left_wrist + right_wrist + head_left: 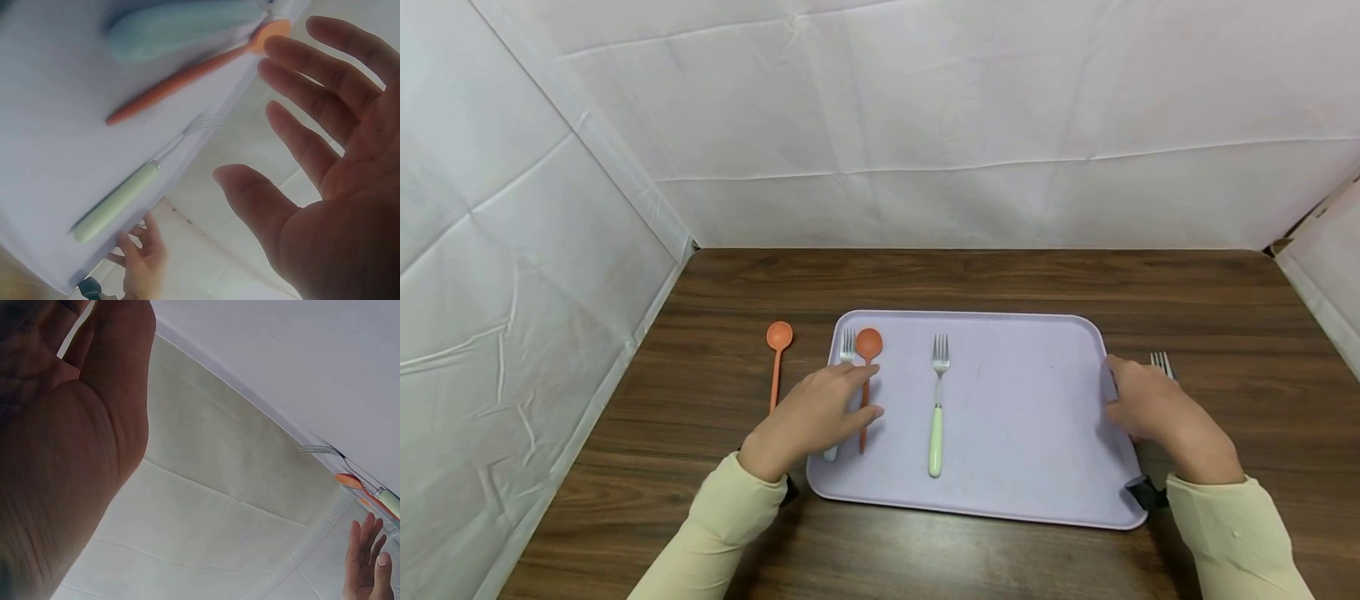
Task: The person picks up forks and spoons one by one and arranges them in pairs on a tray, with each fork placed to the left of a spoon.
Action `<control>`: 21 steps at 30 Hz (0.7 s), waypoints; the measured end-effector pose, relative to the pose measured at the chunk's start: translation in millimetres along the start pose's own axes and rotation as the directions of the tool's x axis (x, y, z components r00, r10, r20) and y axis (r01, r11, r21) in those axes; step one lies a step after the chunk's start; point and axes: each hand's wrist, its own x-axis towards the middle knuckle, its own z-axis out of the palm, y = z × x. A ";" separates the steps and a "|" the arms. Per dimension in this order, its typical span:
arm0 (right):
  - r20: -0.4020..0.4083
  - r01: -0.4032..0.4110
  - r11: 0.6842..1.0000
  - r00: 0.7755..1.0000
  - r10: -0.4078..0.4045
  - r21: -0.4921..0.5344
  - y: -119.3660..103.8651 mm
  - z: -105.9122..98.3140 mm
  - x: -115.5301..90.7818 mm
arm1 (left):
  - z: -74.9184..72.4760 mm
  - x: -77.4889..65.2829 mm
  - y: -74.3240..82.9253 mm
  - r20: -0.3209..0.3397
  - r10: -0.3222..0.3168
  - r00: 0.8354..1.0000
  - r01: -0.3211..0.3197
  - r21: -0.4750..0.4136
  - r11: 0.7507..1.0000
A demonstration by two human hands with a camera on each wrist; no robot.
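My left hand [820, 408] hovers over the left side of a lilac tray [1022, 417], fingers spread and the palm bare in the left wrist view. Beneath it on the tray lie an orange spoon [869, 343] and a fork with a pale blue-green handle [181, 28], both partly hidden by the hand in the head view. To their right lies a fork with a light green handle [936, 442]. At the tray's right rim is my right hand [1165, 408], its thumb and fingers apart, fingertips right at the edge.
Left of the tray, a second orange spoon [779, 337] lies on the brown wooden table [962, 279]. Another fork [1162, 363] lies right of the tray, mostly hidden by my right hand. White sheeting [962, 100] hangs behind the table and at both sides.
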 end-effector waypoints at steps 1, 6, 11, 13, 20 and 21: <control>0.001 -0.001 1.000 1.000 0.001 0.000 -0.3 0.0 -0.2 | -0.1 -0.2 -0.5 -0.001 -0.002 1.000 0.002 0.000 1.000; 0.007 -0.007 1.000 1.000 0.007 0.009 -1.1 -0.1 -1.1 | -0.2 -1.6 -3.1 -0.011 -0.019 1.000 0.019 0.004 1.000; 0.003 -0.002 1.000 1.000 0.002 0.004 -0.7 0.2 -0.3 | -0.2 -2.0 -5.0 -0.018 -0.024 1.000 0.024 0.000 1.000; 0.001 0.001 1.000 1.000 -0.001 0.002 -0.8 0.3 0.1 | -0.5 -2.2 -5.5 -0.023 -0.022 0.999 0.022 -0.003 1.000; 0.002 0.012 1.000 1.000 -0.012 -0.008 0.6 -0.5 0.8 | -3.8 -4.3 -8.5 -0.045 -0.056 0.997 0.055 -0.005 0.998; 0.007 0.008 1.000 1.000 -0.008 -0.001 0.6 -0.3 1.0 | -4.1 -4.6 -9.2 -0.050 -0.067 0.996 0.067 -0.004 0.998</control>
